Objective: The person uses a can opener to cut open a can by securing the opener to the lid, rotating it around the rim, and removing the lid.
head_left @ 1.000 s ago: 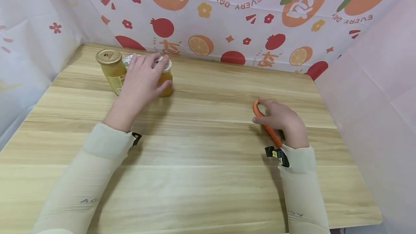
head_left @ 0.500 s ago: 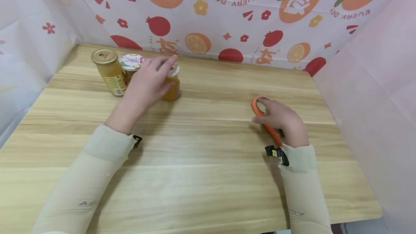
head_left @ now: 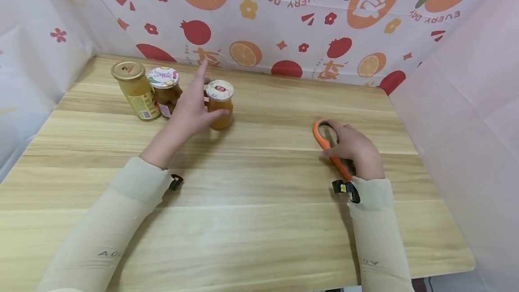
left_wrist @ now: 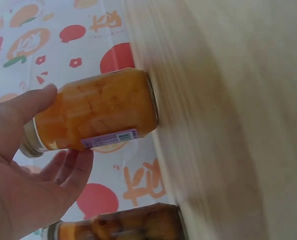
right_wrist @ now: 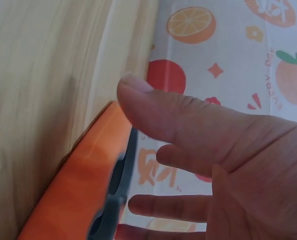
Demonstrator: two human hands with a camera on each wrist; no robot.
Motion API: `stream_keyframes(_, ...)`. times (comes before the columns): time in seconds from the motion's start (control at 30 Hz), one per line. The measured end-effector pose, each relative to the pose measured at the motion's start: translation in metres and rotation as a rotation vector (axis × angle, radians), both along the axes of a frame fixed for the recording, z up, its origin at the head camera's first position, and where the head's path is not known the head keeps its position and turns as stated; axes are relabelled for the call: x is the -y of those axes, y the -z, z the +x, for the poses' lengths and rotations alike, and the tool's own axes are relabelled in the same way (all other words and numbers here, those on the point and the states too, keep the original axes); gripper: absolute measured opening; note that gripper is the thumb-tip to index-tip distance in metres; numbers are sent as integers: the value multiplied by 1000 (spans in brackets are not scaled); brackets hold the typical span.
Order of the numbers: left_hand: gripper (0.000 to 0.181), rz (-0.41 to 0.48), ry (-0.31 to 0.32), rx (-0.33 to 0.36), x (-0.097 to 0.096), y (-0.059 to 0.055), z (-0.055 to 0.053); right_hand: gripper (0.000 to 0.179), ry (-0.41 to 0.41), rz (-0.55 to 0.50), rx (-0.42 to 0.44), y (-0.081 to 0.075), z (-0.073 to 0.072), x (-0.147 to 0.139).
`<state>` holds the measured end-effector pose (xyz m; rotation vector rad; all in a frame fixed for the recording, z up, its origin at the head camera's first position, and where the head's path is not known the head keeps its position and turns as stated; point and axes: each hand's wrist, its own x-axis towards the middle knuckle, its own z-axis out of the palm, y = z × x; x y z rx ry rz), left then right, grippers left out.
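Note:
My left hand (head_left: 190, 107) is at a glass jar of orange fruit pieces (head_left: 220, 107) with a white lid. In the left wrist view the thumb lies on one side of this jar (left_wrist: 103, 110) and the curled fingers on the other; the jar's base is at the tabletop. My right hand (head_left: 354, 148) is over an orange jar opener (head_left: 320, 136) with a loop end and dark grey inner edge. In the right wrist view the thumb is stretched out and the fingers are loose beside the opener (right_wrist: 83, 175), not wrapped round it.
A tall gold-lidded jar (head_left: 135, 89) and a darker fruit jar (head_left: 164, 89) stand side by side at the back left, left of my hand. The wooden table (head_left: 259, 229) ends at a fruit-print curtain (head_left: 292, 26) behind and pale curtains at the sides.
The orange fruit jar has shifted right, away from the other two jars, along with my left hand. Its lid now shows and my index finger points up. The right hand has hardly moved.

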<state>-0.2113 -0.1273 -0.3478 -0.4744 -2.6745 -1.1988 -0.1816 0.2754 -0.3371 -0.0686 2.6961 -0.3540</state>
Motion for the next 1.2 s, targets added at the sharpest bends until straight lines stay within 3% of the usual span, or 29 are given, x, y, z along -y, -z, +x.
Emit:
stream_keyframes(0.17,113,108,-14,180,5,7,-4,110,35,-30,-4,4,2,-6)
stream_keyframes(0.37,91,99,65,388,9,15,-9,126,114,-68,87,5,5,-14)
stream_keyframes(0.47,86,92,83,401,11,16,-9,134,134,-66,143,6,6,-16)
stream_keyframes(0.6,86,96,79,408,11,16,-9,141,102,-14,171,9,5,-16)
stream_keyframes(0.73,84,95,93,414,10,15,-9,140,39,5,129,13,3,-14)
stream_keyframes(0.9,81,89,112,420,9,13,-8,132,-27,-46,59,17,-1,-7)
stream_keyframes(1.2,81,80,167,476,9,7,-3,129,-33,-33,10,21,-5,1)
